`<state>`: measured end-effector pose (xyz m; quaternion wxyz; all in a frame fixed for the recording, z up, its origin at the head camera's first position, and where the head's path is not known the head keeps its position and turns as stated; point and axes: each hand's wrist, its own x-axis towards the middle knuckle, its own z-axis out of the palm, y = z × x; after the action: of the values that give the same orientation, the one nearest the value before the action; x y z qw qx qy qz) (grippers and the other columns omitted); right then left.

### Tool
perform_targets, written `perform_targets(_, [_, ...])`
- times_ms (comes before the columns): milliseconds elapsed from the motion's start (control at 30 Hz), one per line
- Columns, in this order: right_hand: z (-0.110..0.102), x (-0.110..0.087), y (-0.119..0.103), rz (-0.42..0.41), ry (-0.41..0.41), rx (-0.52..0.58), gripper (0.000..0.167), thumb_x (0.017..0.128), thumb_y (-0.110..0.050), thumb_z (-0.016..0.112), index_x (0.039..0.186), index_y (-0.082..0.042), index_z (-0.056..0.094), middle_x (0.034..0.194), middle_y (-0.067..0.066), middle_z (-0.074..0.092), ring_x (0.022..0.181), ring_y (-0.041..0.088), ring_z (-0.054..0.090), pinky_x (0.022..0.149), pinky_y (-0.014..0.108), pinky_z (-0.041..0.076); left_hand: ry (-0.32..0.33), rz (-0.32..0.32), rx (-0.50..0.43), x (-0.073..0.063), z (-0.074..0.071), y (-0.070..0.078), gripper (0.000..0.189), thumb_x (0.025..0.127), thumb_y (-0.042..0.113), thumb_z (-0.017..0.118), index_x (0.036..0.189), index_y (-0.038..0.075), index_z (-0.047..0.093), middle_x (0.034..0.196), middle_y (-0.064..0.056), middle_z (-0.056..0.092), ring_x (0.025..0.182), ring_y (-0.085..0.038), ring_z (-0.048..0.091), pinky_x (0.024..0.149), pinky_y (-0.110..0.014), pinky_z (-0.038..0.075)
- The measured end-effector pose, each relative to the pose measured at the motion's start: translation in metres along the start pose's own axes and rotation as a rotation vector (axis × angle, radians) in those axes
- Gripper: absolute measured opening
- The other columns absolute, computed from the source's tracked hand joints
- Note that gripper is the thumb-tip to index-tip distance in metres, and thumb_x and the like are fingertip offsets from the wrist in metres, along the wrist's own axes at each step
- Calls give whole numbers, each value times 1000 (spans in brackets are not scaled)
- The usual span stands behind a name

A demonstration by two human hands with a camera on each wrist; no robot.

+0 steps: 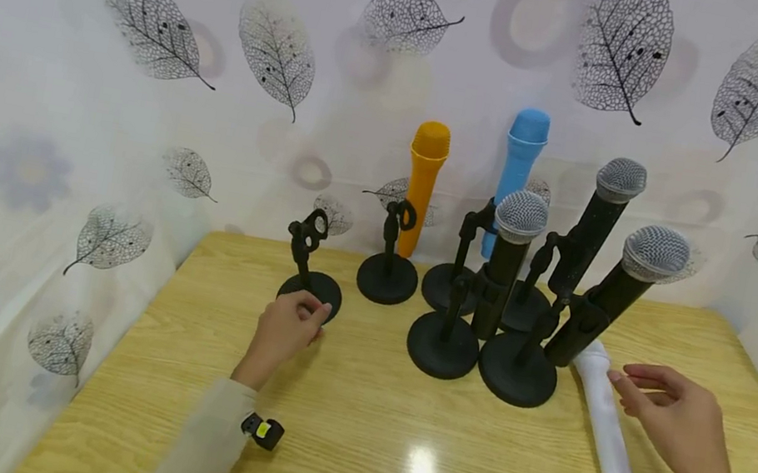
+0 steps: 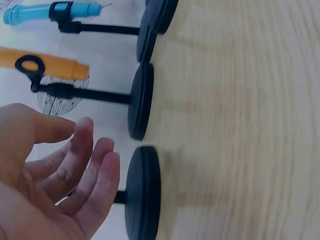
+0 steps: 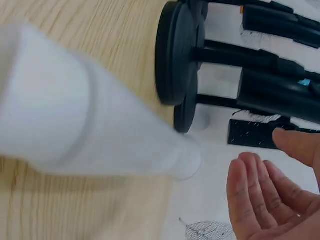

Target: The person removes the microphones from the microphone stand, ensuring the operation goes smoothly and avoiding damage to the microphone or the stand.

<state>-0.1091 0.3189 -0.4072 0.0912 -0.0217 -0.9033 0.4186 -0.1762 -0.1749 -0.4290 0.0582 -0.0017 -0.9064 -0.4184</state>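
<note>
My left hand [image 1: 286, 330] is beside the round base of an empty black microphone stand [image 1: 328, 287] at the table's left. Loosely bent, its fingers [image 2: 102, 175] overlap the stand's rod in the left wrist view and grip nothing. My right hand [image 1: 684, 426] hovers by a long white cylinder [image 1: 606, 437] lying on the table, thumb and fingers apart with nothing between them. One end of the cylinder is hidden behind a black microphone [image 1: 597, 313] with a silver mesh head, tilted in its stand [image 1: 518, 371].
Another stand [image 1: 387, 276] has an orange microphone [image 1: 422, 185] upright behind its ring. A blue microphone [image 1: 518, 159] sits in a stand at the back. Two more black microphones, one in front [image 1: 506, 267] and one behind [image 1: 589, 231], are in stands. A leaf-patterned cloth [image 1: 284, 169] hangs behind the table.
</note>
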Motion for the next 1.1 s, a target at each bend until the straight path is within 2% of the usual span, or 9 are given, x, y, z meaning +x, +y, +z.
perform_targets(33, [1, -1, -3, -6, 3, 10, 46, 97, -33, 71, 122, 6, 65, 88, -14, 70, 68, 7, 71, 58, 21, 55, -16, 14, -13, 0, 3, 1, 21, 100, 26, 67, 100, 5, 71, 64, 2, 68, 53, -14, 61, 55, -31, 47])
perform_targets(100, [3, -4, -10, -13, -10, 20, 44, 97, -31, 72, 120, 6, 66, 86, -16, 70, 67, 10, 71, 58, 22, 55, -40, 47, -38, 2, 10, 4, 18, 100, 23, 67, 100, 5, 72, 66, 1, 69, 55, -14, 62, 57, -30, 48])
perform_targets(233, [11, -10, -24, -52, -34, 11, 34, 95, -27, 75, 110, 2, 67, 84, -1, 73, 66, 14, 70, 58, 21, 52, -74, 102, -74, 10, 23, 11, 15, 101, 19, 67, 104, 5, 73, 77, 1, 73, 69, -14, 68, 65, -31, 52])
perform_targets(333, [18, -14, -34, -82, -54, 4, 26, 93, -25, 77, 102, -2, 69, 86, 5, 72, 68, 12, 68, 58, 22, 52, -82, 124, -108, 19, 33, 14, 18, 101, 18, 66, 110, 4, 73, 88, -2, 75, 82, -18, 71, 73, -35, 55])
perform_targets(433, [27, -20, -42, -107, -100, 17, 22, 93, -24, 77, 99, -4, 70, 90, 4, 71, 71, 11, 67, 58, 24, 52, -63, 131, -152, 32, 43, 18, 22, 102, 17, 65, 115, 1, 72, 100, -6, 75, 92, -22, 70, 82, -41, 56])
perform_targets(533, [36, -24, -47, -138, -171, 69, 18, 93, -18, 77, 100, -4, 71, 93, 3, 71, 74, 11, 68, 61, 25, 54, -17, 101, -197, 45, 55, 23, 26, 102, 16, 65, 121, 0, 70, 110, -10, 73, 100, -24, 70, 90, -43, 55])
perform_targets(700, [51, -31, -51, -186, -281, 157, 14, 93, -14, 77, 101, -4, 72, 94, 3, 72, 80, 10, 69, 68, 26, 57, 57, 67, -229, 61, 70, 29, 30, 103, 16, 62, 130, 2, 66, 117, -12, 72, 106, -24, 68, 93, -41, 54])
perform_targets(933, [63, -39, -54, -199, -388, 209, 16, 95, -15, 74, 103, -2, 71, 95, 0, 73, 83, 10, 69, 71, 28, 58, 67, 113, -234, 82, 82, 35, 38, 106, 12, 57, 140, -4, 56, 131, -18, 64, 120, -29, 63, 99, -39, 51])
perform_targets(1100, [68, -41, -54, -193, -420, 221, 17, 96, -17, 73, 104, -2, 71, 96, -1, 73, 84, 11, 70, 73, 29, 58, 54, 123, -193, 98, 85, 39, 41, 107, 15, 55, 143, -3, 52, 128, -18, 65, 115, -29, 65, 96, -40, 53])
